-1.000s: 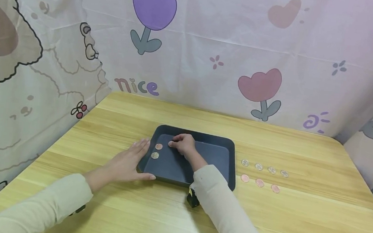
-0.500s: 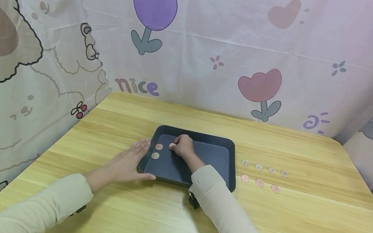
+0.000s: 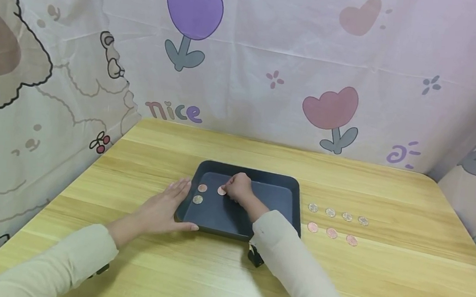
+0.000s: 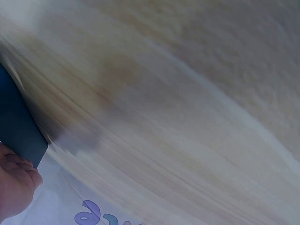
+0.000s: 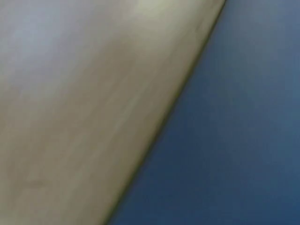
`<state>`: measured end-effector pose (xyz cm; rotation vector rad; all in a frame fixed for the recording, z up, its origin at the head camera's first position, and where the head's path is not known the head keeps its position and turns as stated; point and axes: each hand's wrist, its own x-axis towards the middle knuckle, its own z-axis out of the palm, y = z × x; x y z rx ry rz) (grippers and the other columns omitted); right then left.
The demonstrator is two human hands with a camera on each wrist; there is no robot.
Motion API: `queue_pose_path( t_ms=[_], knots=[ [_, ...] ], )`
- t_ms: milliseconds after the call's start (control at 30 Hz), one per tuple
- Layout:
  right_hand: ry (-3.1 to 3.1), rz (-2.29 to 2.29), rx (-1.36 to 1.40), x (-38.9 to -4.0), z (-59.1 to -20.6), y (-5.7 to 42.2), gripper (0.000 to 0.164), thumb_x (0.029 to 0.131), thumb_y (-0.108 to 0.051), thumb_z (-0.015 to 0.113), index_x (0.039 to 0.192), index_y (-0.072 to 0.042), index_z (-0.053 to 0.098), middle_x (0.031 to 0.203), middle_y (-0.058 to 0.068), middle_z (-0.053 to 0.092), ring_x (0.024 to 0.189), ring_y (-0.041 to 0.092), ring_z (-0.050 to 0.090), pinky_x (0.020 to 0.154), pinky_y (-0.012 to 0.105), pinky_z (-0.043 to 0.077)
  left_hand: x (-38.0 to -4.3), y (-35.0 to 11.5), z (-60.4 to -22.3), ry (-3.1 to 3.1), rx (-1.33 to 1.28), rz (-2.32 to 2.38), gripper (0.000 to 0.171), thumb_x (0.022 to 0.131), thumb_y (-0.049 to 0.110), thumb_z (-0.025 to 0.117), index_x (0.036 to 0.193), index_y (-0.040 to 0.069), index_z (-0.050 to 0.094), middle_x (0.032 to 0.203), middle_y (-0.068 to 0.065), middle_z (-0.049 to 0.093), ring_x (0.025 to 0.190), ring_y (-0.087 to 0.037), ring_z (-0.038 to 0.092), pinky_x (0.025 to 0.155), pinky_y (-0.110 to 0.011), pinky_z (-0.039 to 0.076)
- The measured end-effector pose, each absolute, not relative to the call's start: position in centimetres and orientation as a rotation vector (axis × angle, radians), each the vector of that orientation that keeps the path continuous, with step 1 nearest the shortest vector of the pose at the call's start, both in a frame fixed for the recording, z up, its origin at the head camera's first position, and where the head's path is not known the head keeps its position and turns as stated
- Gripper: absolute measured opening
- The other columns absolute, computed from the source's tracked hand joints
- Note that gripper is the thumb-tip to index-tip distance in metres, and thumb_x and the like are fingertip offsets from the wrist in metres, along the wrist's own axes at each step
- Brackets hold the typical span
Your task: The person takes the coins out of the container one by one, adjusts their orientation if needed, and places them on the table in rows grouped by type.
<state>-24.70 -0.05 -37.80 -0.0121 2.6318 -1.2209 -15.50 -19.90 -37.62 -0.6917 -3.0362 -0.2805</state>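
Note:
A dark rectangular baking tray [image 3: 267, 204] lies on the wooden table. My left hand [image 3: 159, 210] rests along its left side, fingers extended on the wall and thumb by the front edge. In the left wrist view, part of that hand [image 4: 16, 185] shows against the tray corner [image 4: 23, 126]. Inside the tray, my right hand [image 3: 240, 189] has its fingertips at the right edge of a copper coin [image 3: 221, 190], pinching it. To the left lie another copper coin [image 3: 202, 188] and a silvery-gold coin [image 3: 197, 199]. The right wrist view has only the tray [image 5: 225, 131] and tabletop.
Right of the tray, several silvery coins [image 3: 330, 213] form a row, with a row of copper coins [image 3: 331, 233] in front. A printed cloth [image 3: 252, 49] hangs behind the table [image 3: 379, 286]. A black device [image 3: 255, 256] sits under the right cuff.
The right hand has shifted slightly right and toward the front, and the copper coin at its fingertips has moved with it. My left hand keeps its place at the tray.

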Motion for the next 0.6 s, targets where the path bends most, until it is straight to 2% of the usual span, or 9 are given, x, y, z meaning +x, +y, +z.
queue_pose_path(
  t_ms=[267,600],
  knots=[
    [2.461,-1.408,0.072,-23.8,-37.3,1.5,0.030,0.086,-0.011,0.065,0.058,-0.005,0.057,0.056,0.002,0.055,0.041,0.011,0.040,0.037,0.022,0.033,-15.4,-19.8,-37.5,-3.045,-0.676,-0.289,0.111,0.072,0.071,0.058,0.144,-0.006,0.022,0.152,-0.022,0.021,0.141,-0.038,0.021,0.112,-0.048,0.028],
    [2.327,-1.564,0.053,-22.9,-36.4,3.4,0.014,0.085,-0.009,0.064,0.075,0.001,0.064,0.055,0.001,0.052,0.044,0.010,0.039,0.041,0.019,0.033,-15.4,-19.8,-37.5,-3.032,-0.688,-0.280,0.110,0.072,0.070,0.059,0.143,-0.007,0.024,0.151,-0.023,0.022,0.140,-0.038,0.021,0.113,-0.047,0.026]
  ],
)
